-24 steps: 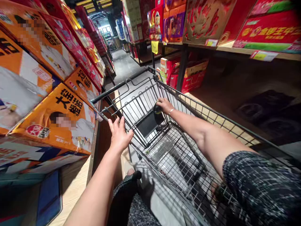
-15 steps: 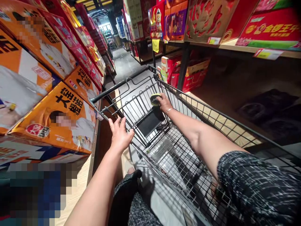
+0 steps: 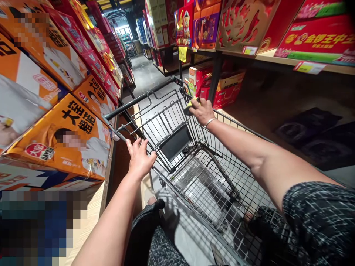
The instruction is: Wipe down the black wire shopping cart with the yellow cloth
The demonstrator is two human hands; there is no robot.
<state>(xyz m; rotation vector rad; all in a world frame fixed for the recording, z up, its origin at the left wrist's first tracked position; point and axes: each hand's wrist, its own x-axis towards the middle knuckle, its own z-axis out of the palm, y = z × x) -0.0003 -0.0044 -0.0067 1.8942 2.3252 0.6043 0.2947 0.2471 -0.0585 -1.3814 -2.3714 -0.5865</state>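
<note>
A dark wire shopping cart (image 3: 181, 199) stands in front of me at a slant. On its near side rail lies my left hand (image 3: 141, 157), its fingers somewhat apart and curled over the bar. My right hand (image 3: 203, 111), with a bracelet at the wrist, is closed on a yellow and dark sponge (image 3: 191, 107). It presses the sponge at the top rim of the cart's far side, close to the handle corner. The fingers cover part of the sponge. A black panel (image 3: 176, 142) belongs to the cart's folding seat.
Orange gift boxes (image 3: 74, 133) are stacked close on my left. To the right, a shelf (image 3: 266, 55) carries red boxes (image 3: 318, 40), with red gift bags (image 3: 229, 90) below it. The cart handle (image 3: 138, 98) points toward the aisle floor (image 3: 144, 68).
My right hand has moved right and slightly up with the sponge, from above the seat panel to the far side rim. My left hand stays on the near rail.
</note>
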